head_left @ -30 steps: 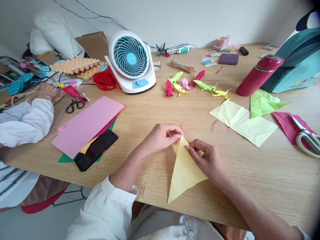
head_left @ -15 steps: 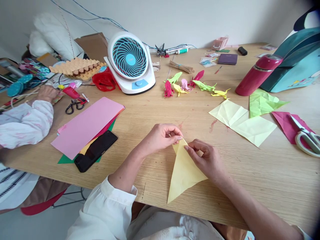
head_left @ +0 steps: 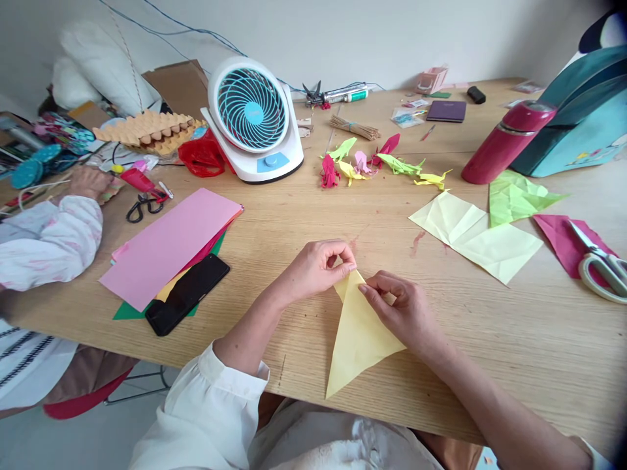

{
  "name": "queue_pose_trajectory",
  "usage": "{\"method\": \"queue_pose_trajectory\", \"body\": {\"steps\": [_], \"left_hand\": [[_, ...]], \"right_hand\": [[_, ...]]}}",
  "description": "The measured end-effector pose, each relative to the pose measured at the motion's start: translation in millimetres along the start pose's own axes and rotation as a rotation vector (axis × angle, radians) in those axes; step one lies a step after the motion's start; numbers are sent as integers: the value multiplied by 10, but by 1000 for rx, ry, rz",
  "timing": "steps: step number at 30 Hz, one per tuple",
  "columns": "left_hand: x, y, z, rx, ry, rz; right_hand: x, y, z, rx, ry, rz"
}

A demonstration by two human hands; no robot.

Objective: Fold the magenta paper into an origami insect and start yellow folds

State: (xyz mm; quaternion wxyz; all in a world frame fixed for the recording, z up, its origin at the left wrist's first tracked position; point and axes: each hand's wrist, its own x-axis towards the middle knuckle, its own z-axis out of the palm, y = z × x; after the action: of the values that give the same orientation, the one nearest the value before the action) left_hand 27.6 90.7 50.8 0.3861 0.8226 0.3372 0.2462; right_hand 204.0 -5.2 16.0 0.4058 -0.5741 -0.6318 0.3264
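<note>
A folded sheet of pale yellow paper (head_left: 360,336) hangs between both hands, its long point down near the table's front edge. My left hand (head_left: 323,266) pinches the paper's top corner between thumb and fingers. Just right of it, my right hand (head_left: 399,301) grips the paper's upper right edge, thumb on top. A small flap shows behind the paper beside my left fingertips. Creased pale yellow paper (head_left: 477,235) lies to the right, touching crumpled green paper (head_left: 522,196).
White-handled scissors (head_left: 605,267) rest on magenta paper at right. A red bottle (head_left: 507,143), a fan (head_left: 255,121) and small folded paper figures (head_left: 362,163) stand behind. Leftward are pink sheets (head_left: 176,245), a black phone (head_left: 189,294) and another person's hand (head_left: 91,183).
The view has shifted slightly. Both hands keep their grip on the yellow paper, and a bit more of the small flap shows beside my left fingertips.
</note>
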Motion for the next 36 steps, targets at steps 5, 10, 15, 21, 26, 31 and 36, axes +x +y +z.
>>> {"method": "queue_pose_trajectory", "body": {"steps": [5, 10, 15, 21, 26, 31, 36], "left_hand": [[2, 36, 45, 18, -54, 23], [13, 2, 129, 2, -66, -7], [26, -48, 189, 25, -51, -33], [44, -116, 164, 8, 8, -80], [70, -160, 79, 3, 53, -128], [99, -241, -25, -12, 124, -173], [118, -370, -107, -1, 128, -174]], "right_hand": [[40, -38, -9, 141, -1, 71], [92, -10, 8, 158, 18, 104], [94, 13, -5, 216, -72, 189], [80, 36, -28, 94, -152, 205], [73, 77, -20, 28, -209, 200], [42, 105, -8, 23, -270, 195], [26, 83, -17, -4, -305, 202]]}}
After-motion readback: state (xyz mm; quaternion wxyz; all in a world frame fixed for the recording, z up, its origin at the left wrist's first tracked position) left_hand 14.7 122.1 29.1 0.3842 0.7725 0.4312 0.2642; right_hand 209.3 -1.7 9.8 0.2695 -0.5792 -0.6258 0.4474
